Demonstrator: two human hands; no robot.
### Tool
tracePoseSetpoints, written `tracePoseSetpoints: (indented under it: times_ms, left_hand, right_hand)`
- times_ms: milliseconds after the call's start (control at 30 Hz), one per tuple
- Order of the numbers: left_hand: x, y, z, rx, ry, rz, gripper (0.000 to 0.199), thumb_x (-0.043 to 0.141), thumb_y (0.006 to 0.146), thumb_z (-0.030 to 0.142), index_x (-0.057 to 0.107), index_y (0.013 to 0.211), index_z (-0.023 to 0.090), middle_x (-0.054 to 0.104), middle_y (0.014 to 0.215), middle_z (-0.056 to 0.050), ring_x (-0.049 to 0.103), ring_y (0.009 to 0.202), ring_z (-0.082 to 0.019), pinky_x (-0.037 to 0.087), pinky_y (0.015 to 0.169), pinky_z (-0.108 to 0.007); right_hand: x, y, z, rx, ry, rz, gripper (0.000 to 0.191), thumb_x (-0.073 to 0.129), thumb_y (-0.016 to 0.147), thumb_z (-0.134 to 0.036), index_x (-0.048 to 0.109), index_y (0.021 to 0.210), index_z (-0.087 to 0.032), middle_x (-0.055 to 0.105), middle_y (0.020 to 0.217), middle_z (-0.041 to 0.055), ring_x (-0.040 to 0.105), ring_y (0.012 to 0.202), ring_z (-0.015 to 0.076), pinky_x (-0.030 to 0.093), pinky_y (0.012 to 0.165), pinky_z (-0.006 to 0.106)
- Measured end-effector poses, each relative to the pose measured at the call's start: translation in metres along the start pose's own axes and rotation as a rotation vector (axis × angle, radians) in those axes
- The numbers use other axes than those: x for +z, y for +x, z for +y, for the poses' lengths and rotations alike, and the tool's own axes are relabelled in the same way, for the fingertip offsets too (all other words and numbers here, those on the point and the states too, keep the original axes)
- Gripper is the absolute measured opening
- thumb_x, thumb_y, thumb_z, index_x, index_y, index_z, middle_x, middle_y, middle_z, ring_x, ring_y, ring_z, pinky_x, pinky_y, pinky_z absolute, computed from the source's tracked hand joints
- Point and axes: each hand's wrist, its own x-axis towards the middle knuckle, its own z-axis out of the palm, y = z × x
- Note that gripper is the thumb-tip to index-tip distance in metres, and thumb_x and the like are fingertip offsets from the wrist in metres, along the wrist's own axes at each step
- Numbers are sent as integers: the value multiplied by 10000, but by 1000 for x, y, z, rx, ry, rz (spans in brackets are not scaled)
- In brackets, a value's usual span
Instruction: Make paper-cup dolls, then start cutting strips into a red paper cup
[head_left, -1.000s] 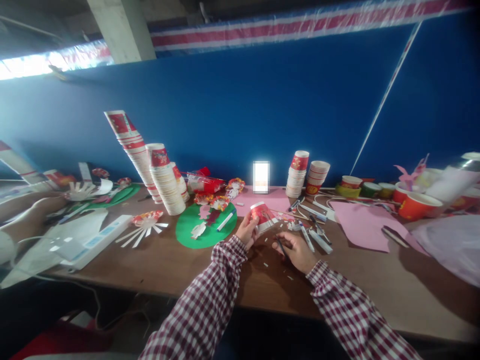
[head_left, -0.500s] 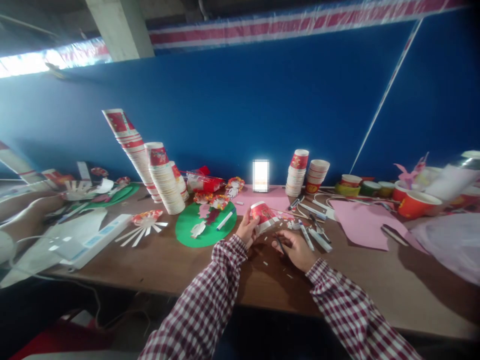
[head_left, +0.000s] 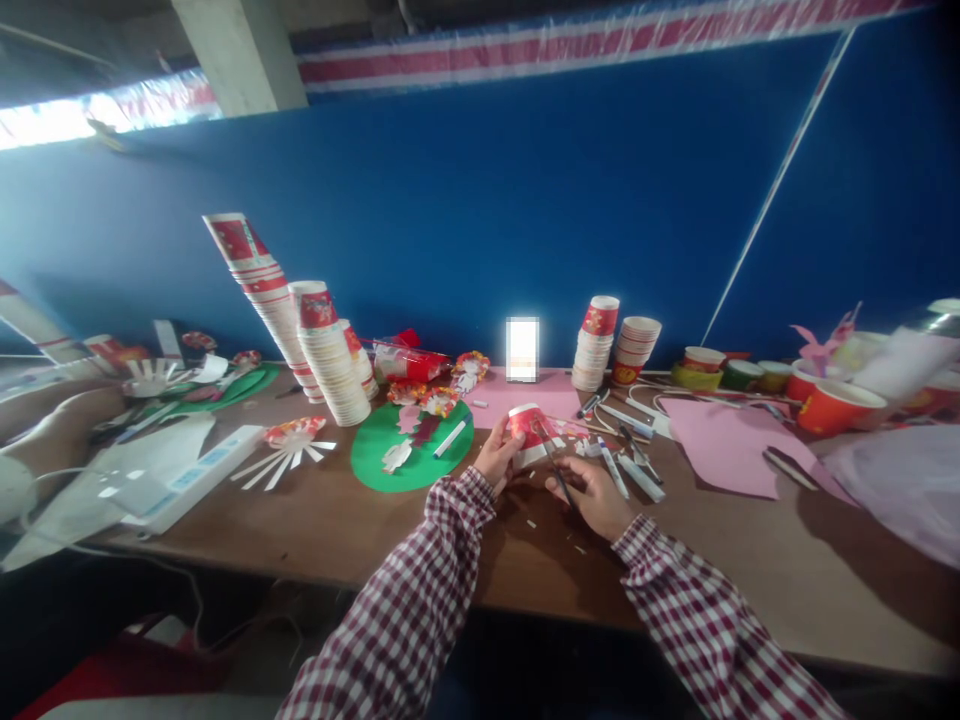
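Note:
My left hand is closed around a red and white paper cup, tilted on its side above the table. In my right hand is a slim, dark pair of scissors, only partly visible between the fingers. Its tip reaches up against the cup's side. Small white paper scraps lie on the table below. Left of my hands, paper cut-outs and a marker rest on a green paper disc.
Tall stacks of paper cups stand at the back left, shorter stacks at the back right. Markers and pink paper lie to the right. A power strip and another person's arm are at the left.
The scissors in my right hand have swung up so that their tip now meets the cup. My left hand has turned the cup slightly more upright.

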Motion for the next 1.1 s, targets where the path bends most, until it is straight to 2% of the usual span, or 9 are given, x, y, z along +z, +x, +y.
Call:
tracePoseSetpoints:
  times_ms: [200,367,533,667,933,1100]
  left_hand:
    - [2,-1,1,-6,25,6,732,695,694,315,341,1329,233,660,850,-48,634,640,-153,521,593,-266]
    - [1,0,0,-5,28,11,744,697,691,328,332,1332,227,653,793,-30,628,614,-143,517,587,-258]
    - [0,1,-2,14,44,-13,773,703,688,326,310,1348,242,660,823,-37,629,627,-145,515,602,-263]
    - [1,0,-3,25,70,-39,773,717,677,323,327,1339,236,662,841,-47,630,672,-149,507,626,-254]
    - [1,-1,-2,21,65,-61,761,722,675,327,345,1329,224,666,894,-58,637,742,-161,502,687,-268]
    - [0,1,-4,36,98,-64,754,716,673,357,350,1315,209,664,845,-50,630,678,-151,501,628,-256]
  right_hand:
    - [-1,0,7,-22,-20,6,345,632,725,-459,604,931,-183,572,601,-14,508,515,127,390,442,231]
    - [0,0,6,2,-21,15,347,638,719,-455,602,937,-187,546,564,-28,480,474,117,382,428,229]
    - [1,1,4,-2,16,14,353,642,711,-449,607,937,-181,617,659,10,550,561,148,433,485,251]
    - [0,1,6,4,35,25,388,650,710,-438,604,985,-169,634,677,22,563,569,155,453,497,261]
    - [1,1,1,-37,-18,66,367,647,713,-455,628,947,-173,655,712,35,596,636,180,475,562,278]
    - [1,0,-3,-33,-34,82,376,651,702,-469,628,908,-156,600,604,5,517,511,136,413,466,249]
